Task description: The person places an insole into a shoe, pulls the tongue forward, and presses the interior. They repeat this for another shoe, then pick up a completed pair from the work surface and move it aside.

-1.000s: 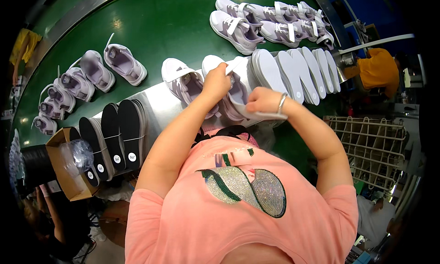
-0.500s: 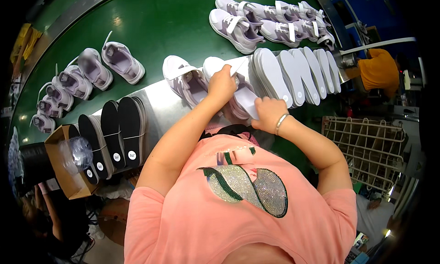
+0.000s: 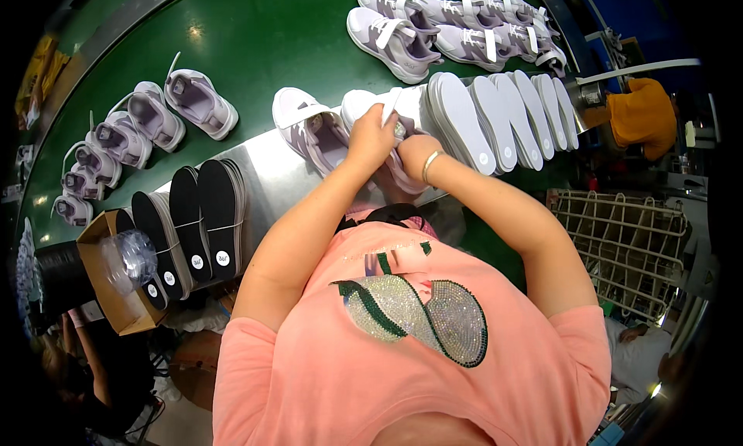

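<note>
My left hand is closed on the white strap and tongue of a pale lilac sneaker, pulling its opening wide. My right hand, with a bangle at the wrist, is curled into that sneaker's opening. Its fingertips are hidden inside, so what they hold cannot be made out. To the left, touching nothing of mine, stands a matching sneaker, its strap across the front. Both sneakers sit on a metal edge strip with their toes pointing away from me.
White insoles lie in stacks to the right. Several strapped sneakers stand behind them; more sneakers line the left. Black insoles lie in banded bundles beside a cardboard box. A wire rack stands at right.
My right hand has moved forward and left into the sneaker's opening; the white insole it gripped at the heel is now out of sight. My left hand keeps its hold.
</note>
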### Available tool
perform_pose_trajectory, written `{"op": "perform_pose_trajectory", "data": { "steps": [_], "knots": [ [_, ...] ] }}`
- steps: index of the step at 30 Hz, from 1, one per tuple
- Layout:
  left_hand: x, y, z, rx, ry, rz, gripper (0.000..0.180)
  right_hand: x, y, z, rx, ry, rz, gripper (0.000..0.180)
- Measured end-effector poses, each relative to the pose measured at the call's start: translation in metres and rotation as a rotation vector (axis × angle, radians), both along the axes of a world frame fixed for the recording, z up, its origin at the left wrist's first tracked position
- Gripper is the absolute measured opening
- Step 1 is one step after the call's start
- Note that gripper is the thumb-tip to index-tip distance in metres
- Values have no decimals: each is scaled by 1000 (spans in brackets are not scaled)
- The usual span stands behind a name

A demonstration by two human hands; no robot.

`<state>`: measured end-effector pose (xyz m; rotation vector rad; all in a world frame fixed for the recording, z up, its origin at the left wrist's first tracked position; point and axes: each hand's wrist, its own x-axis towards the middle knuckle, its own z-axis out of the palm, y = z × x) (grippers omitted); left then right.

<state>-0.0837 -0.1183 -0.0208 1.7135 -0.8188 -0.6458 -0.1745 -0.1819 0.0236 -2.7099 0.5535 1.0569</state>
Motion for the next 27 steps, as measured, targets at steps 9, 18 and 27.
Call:
{"op": "perform_pose_trajectory", "data": {
  "steps": [9,18,27],
  "knots": [
    [-5,-6,1,26,-63,-43,23,-2,-10,-17,-121,-24,-281,30],
    [-4,-11,0,77,-89,-97,24,-32,-9,37,121,117,104,24],
    [-2,-13,-1,23,35,-227,25,-49,-36,-14,1244,-575,-1150,28]
  ]
}}
